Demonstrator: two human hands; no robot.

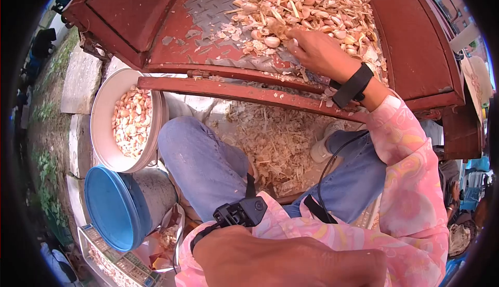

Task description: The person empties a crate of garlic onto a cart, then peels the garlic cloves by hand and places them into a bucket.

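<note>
My right hand (317, 51), with a black strap on its wrist, is at the near edge of a heap of garlic cloves (312, 11) mixed with dry skins and stalks. Its fingers are curled together against a papery brown piece of garlic skin (279, 29); what lies between the fingertips is hidden. A loose clove (271, 42) rests just left of them. Close to the camera, at the bottom, my left hand (291, 258) is raised in front of my chest with its back towards me. Its fingers are out of sight, and a small black camera (241, 212) is strapped at that wrist.
The heap lies on a red metal bed (176, 32) with side walls and a front bar (234, 90). At left stand a white bucket (100, 126) of cloves and a blue-lidded bucket (112, 209). Husks (280, 146) cover the ground between my knees.
</note>
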